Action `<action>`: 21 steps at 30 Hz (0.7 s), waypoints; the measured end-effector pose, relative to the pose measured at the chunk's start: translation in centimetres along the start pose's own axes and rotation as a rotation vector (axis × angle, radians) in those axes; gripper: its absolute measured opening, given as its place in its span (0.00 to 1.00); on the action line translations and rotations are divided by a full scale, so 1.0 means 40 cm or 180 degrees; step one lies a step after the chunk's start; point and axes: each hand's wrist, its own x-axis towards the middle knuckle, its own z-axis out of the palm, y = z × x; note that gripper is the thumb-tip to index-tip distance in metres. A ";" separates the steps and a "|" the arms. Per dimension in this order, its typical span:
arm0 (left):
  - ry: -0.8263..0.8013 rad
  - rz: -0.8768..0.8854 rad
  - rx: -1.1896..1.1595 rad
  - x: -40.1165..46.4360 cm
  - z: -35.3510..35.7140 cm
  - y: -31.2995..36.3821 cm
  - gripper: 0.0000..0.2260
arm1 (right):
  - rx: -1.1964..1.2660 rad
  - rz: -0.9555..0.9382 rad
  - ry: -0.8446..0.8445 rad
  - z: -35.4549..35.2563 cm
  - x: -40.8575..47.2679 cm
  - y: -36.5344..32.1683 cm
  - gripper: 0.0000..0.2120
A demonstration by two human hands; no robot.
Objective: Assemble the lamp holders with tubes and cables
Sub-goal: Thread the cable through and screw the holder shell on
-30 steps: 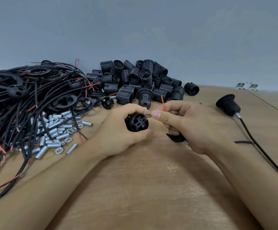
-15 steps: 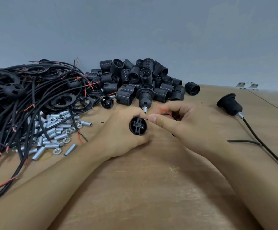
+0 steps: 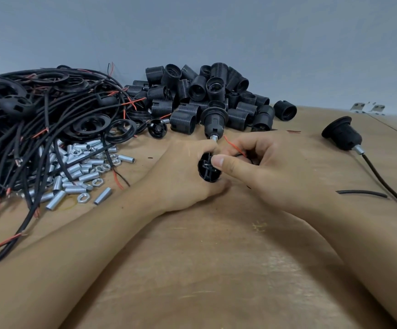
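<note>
A black holder core [image 3: 208, 167] is gripped in the left hand [image 3: 185, 173] just above the table [image 3: 216, 269], its slotted face turned toward the camera. A thin wire is pinched between thumb and fingers of the right hand [image 3: 271, 167] and held against that face; a red lead [image 3: 234, 146] is seen rising from the same pinch. Wiring of this core is judged to be under way, not finished. One holder [image 3: 342, 134] with tube and cable [image 3: 387, 184] fitted is laid at the right, and another holder [image 3: 214, 121] with a tube in its end is stood just beyond the hands, so little of the work is judged done. Much is left: a pile of threaded shells [image 3: 204, 96] at the back, a tangle of cables [image 3: 26, 129] and rings at the left, and loose metal tubes [image 3: 78, 172] and nuts beside it. A short cable offcut [image 3: 361, 193] is seen near the right forearm. No brand, label or writing can be read anywhere.
</note>
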 end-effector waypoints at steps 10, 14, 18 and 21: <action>-0.0013 0.0001 0.0186 -0.001 -0.001 0.009 0.10 | -0.0148 0.0025 0.0113 0.004 -0.001 -0.009 0.09; -0.0025 0.0052 0.0401 0.001 -0.004 0.019 0.10 | -0.0194 -0.0208 0.0173 0.009 0.000 -0.002 0.09; -0.0031 0.0159 0.0482 0.001 -0.006 0.021 0.08 | -0.0294 -0.0483 0.0164 0.012 -0.005 0.000 0.06; -0.0081 0.0163 0.0224 -0.003 -0.007 0.021 0.04 | -0.0335 -0.0649 0.0187 0.016 -0.008 0.002 0.05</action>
